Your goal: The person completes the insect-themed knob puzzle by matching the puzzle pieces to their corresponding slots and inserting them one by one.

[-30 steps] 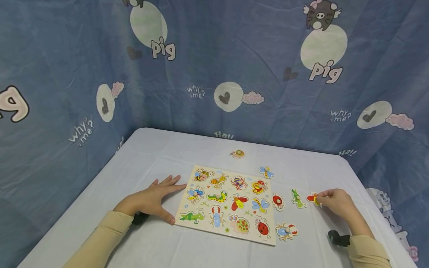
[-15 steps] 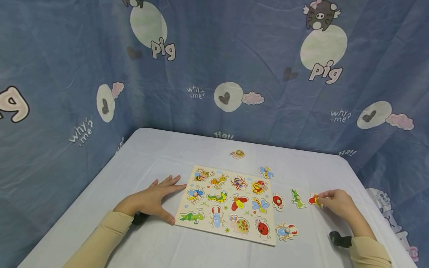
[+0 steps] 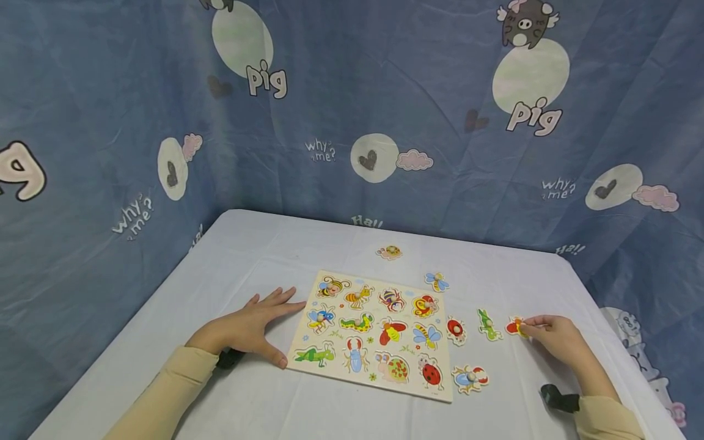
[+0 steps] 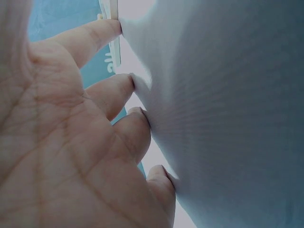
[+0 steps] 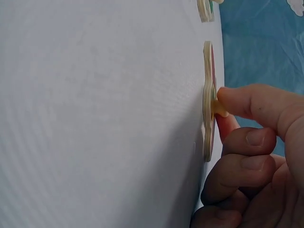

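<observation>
A wooden insect puzzle board (image 3: pixel 365 383) lies on the white table. My left hand (image 3: pixel 250 327) rests beside its left side, fingers spread, with the thumb and index fingertip at the board's edge. The left wrist view shows its fingertips (image 4: pixel 128 83) on the cloth. At the right, my right hand (image 3: pixel 552 336) pinches the small knob of a red-and-yellow firefly-like puzzle piece (image 3: pixel 514 326) between thumb and index finger. In the right wrist view that piece (image 5: pixel 208 102) appears edge-on, close over the cloth, its knob at the fingertips.
Around the board lie loose knobbed pieces: a grasshopper (image 3: pixel 488 325), a ladybug (image 3: pixel 456 330), a stag beetle (image 3: pixel 470 379), a blue-winged insect (image 3: pixel 437 282) and a snail (image 3: pixel 390 252). Several pieces sit in the board's upper part. A blue printed curtain (image 3: pixel 330 110) hangs behind the table.
My right hand has shifted slightly right and toward me, and the pinched piece has moved a little to the right. My left hand has stayed in place.
</observation>
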`<action>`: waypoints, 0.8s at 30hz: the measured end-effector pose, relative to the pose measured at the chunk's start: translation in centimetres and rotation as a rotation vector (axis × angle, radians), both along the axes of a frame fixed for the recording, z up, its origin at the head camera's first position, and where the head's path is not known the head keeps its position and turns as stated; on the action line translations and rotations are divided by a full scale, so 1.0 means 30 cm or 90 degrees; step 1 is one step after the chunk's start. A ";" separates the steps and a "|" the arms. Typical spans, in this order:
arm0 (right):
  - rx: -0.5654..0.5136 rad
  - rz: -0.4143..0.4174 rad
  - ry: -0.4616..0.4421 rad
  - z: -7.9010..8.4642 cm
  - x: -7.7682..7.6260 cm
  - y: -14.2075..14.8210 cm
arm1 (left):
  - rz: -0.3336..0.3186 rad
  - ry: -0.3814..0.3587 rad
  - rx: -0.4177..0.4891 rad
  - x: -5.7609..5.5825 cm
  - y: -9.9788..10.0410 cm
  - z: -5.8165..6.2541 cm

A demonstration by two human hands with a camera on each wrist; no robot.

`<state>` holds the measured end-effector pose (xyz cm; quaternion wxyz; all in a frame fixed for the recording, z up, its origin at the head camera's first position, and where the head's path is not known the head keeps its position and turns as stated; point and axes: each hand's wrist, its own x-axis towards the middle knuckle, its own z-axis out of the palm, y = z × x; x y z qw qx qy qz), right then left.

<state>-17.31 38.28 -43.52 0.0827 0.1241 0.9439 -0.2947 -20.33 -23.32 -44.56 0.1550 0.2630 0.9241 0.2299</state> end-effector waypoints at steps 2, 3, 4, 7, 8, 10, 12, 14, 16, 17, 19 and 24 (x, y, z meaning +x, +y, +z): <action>0.000 0.004 0.004 -0.002 -0.002 0.001 | -0.001 0.000 0.002 0.000 -0.001 0.002; 0.001 0.006 0.006 -0.003 -0.003 0.001 | -0.002 0.000 0.003 0.001 -0.001 0.003; 0.003 0.008 0.009 -0.004 -0.004 0.002 | -0.002 0.000 0.004 0.001 -0.001 0.003; 0.004 0.013 0.010 -0.008 -0.006 0.003 | -0.003 -0.002 0.007 0.002 -0.001 0.004; 0.005 0.014 0.010 -0.010 -0.007 0.004 | -0.003 -0.002 0.007 0.002 -0.002 0.004; 0.008 0.016 0.007 -0.011 -0.009 0.005 | -0.004 -0.003 0.008 0.002 -0.002 0.003; 0.006 0.017 0.002 -0.010 -0.009 0.006 | -0.003 -0.002 0.007 0.001 -0.002 0.001; 0.004 0.016 -0.001 -0.009 -0.009 0.006 | -0.002 -0.002 0.007 0.001 -0.002 0.000; 0.003 0.019 -0.001 -0.008 -0.008 0.007 | -0.002 -0.002 0.007 0.001 -0.002 0.000; 0.003 0.020 0.000 -0.009 -0.008 0.009 | -0.001 -0.002 0.007 0.002 -0.001 0.001; 0.002 0.021 0.004 -0.011 -0.009 0.010 | -0.001 -0.002 0.007 0.002 -0.001 0.003; -0.011 0.026 0.013 -0.009 -0.007 0.006 | 0.002 0.002 0.005 0.005 0.002 0.006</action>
